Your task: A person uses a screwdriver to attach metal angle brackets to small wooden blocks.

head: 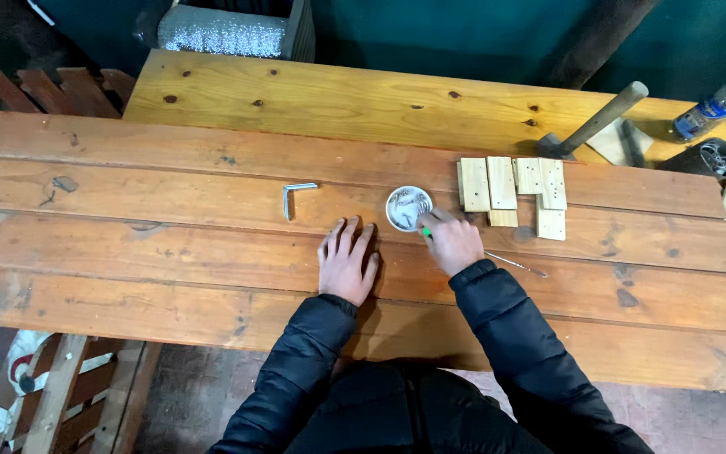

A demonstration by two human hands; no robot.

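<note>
My left hand (347, 261) lies flat on the wooden plank tabletop (170, 244), fingers spread and holding nothing. My right hand (452, 240) is closed around a screwdriver whose green handle shows by my fingers; its thin metal shaft (516, 265) points right along the planks. The fingertips of that hand reach the rim of a small round white dish (408, 207) with several small metal screws in it. A metal angle bracket (293, 197) lies to the left of the dish.
Several small pale wood blocks (514, 193) lie in a group right of the dish. A hammer (590, 126) rests behind them, with a plastic bottle (718, 107) and a dark roll at the far right. A lighter plank lies at the back.
</note>
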